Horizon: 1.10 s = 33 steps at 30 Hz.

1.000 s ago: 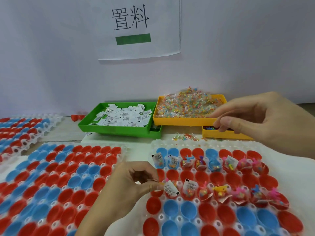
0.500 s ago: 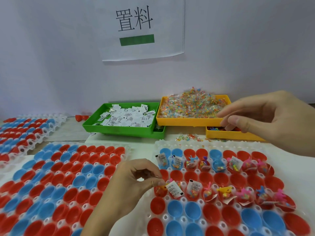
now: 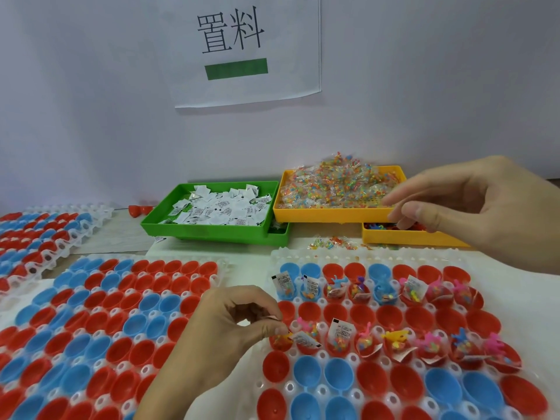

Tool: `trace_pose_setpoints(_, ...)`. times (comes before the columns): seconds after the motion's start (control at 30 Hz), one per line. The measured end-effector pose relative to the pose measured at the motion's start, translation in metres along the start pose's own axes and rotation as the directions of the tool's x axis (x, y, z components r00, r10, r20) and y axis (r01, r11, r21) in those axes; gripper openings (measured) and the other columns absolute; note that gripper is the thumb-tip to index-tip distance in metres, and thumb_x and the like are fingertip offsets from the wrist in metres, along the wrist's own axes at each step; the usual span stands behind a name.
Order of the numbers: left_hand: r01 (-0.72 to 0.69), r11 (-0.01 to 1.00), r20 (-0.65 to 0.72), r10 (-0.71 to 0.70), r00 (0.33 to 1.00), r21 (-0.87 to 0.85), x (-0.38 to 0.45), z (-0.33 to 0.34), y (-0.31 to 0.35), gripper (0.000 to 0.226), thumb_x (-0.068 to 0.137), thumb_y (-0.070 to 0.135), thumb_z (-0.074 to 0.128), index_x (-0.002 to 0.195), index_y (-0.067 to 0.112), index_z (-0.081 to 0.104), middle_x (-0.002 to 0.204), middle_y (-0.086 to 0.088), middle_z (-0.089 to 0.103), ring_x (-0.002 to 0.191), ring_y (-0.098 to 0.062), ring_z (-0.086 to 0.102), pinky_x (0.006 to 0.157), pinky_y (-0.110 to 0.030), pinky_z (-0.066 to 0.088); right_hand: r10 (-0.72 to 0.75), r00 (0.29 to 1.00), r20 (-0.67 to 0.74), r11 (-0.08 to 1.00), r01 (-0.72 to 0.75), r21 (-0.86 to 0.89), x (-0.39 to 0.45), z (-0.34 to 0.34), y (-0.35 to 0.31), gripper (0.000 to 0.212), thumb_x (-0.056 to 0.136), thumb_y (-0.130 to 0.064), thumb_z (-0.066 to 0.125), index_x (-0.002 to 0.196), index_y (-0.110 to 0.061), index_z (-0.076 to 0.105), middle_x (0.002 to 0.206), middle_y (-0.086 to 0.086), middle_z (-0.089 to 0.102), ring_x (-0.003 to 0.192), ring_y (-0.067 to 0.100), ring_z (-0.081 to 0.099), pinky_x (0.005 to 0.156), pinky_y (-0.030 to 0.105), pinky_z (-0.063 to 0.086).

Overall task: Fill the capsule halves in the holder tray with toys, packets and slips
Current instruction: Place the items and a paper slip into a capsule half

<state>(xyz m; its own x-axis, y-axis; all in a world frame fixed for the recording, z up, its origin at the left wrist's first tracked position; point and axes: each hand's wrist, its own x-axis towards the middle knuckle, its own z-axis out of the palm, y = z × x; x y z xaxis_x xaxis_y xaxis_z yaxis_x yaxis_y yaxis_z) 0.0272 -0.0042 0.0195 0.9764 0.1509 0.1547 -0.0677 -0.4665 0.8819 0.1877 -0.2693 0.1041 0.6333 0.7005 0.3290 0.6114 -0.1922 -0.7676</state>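
A: Red and blue capsule halves (image 3: 306, 371) in the nearest rows of the holder tray (image 3: 515, 268) sit empty. The row behind them is filled across to the right edge.
B: Left hand (image 3: 224, 331)?
A: At that row's leftmost red half (image 3: 280, 342). Thumb and forefinger pinched on a small slip of paper, other fingers curled. A slip (image 3: 304, 339) lies tilted on the rim next door.
B: Handling?
A: My read: slips are featherlight and floppy, so pinch an edge and drop them in. Toys (image 3: 397, 336) are small stiff plastic; any limb works. Packets crinkle and slide, so take a corner.
B: Right hand (image 3: 472, 207)?
A: Further back, over the yellow bin of toys (image 3: 409, 237). Fingers loosely spread, thumb near forefinger. Can't tell whether it has anything.
B: Stock?
A: Packets heaped in the upper yellow bin (image 3: 333, 212), slips in the green bin (image 3: 212, 230). A few loose packets (image 3: 333, 242) on the bench (image 3: 121, 241). Second tray (image 3: 106, 313) at left, all empty.
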Motion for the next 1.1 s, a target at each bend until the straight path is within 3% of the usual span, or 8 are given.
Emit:
trace_pose_setpoints(0.13,0.014,1.000,0.001,-0.014,1.000,0.008,0.001,-0.002,-0.001,0.013,0.065,0.023,0.083,0.072,0.026,0.073,0.073,-0.006,0.072,0.069,-0.021,0.068,0.072,-0.031,0.058,-0.010,1.000,0.004,1.000,0.010,0.001,0.000,0.001,-0.001,0.054,0.068,-0.088,0.054,0.101,-0.050,0.071,0.090,-0.016,0.077,0.087,0.002,0.073,0.080,0.024,0.056)
trace_pose_setpoints(0.3,0.038,0.999,-0.016,-0.038,0.999,-0.008,0.001,0.005,-0.002,0.021,0.061,0.018,0.086,0.073,0.022,0.069,0.075,-0.009,0.069,0.071,-0.030,0.065,0.074,-0.045,0.057,-0.014,1.000,0.007,1.000,0.014,0.008,0.000,0.001,0.001,0.053,0.067,-0.088,0.055,0.100,-0.050,0.072,0.090,-0.016,0.077,0.088,0.003,0.073,0.081,0.022,0.056)
trace_pose_setpoints(0.47,0.028,0.999,-0.015,-0.028,0.999,-0.034,0.002,0.005,-0.003,0.026,0.061,0.013,0.088,0.077,0.021,0.070,0.074,-0.010,0.071,0.069,-0.031,0.066,0.073,-0.048,0.055,-0.009,1.000,0.012,1.000,0.009,-0.007,0.001,0.000,0.001,0.056,0.065,-0.089,0.055,0.100,-0.049,0.072,0.092,-0.015,0.077,0.088,0.004,0.073,0.079,0.022,0.057)
trace_pose_setpoints(0.53,0.025,0.999,-0.022,-0.026,0.999,-0.041,0.002,0.004,-0.003,0.023,0.063,0.016,0.087,0.078,0.023,0.073,0.074,-0.009,0.072,0.071,-0.032,0.066,0.072,-0.045,0.056,-0.018,1.000,0.007,1.000,0.018,-0.023,0.001,0.001,0.002,0.050,0.069,-0.085,0.057,0.099,-0.049,0.072,0.091,-0.015,0.077,0.086,0.004,0.073,0.077,0.024,0.057)
trace_pose_setpoints(0.67,0.027,1.000,-0.024,-0.028,0.999,-0.015,0.002,0.003,-0.004,0.011,0.067,0.027,0.081,0.077,0.027,0.078,0.078,-0.003,0.075,0.074,-0.020,0.070,0.074,-0.029,0.056,-0.018,1.000,0.024,0.999,0.019,-0.044,0.002,0.006,0.005,0.029,0.074,-0.059,0.060,0.098,-0.050,0.073,0.088,-0.017,0.076,0.083,0.003,0.073,0.077,0.027,0.056)
trace_pose_setpoints(0.9,0.002,0.999,0.008,-0.002,1.000,0.054,0.000,0.004,-0.004,0.002,0.074,0.026,0.077,0.075,0.027,0.078,0.079,0.005,0.073,0.076,-0.021,0.066,0.074,-0.046,0.054,-0.025,0.994,0.103,0.992,0.037,-0.119,0.004,0.018,0.008,0.027,0.080,-0.059,0.058,0.103,-0.052,0.070,0.093,-0.022,0.074,0.087,0.000,0.072,0.076,0.022,0.057)
trace_pose_setpoints(1.1,-0.081,0.978,-0.036,0.089,0.995,0.191,-0.001,0.005,-0.001,0.023,0.071,0.052,0.074,0.090,0.038,0.075,0.104,0.016,0.067,0.096,-0.013,0.058,0.066,-0.022,0.044,-0.029,0.998,0.059,0.996,0.034,-0.082,0.003,0.007,0.009,0.028,0.076,-0.057,0.059,0.101,-0.050,0.072,0.090,-0.017,0.076,0.084,0.002,0.073,0.077,0.023,0.057)
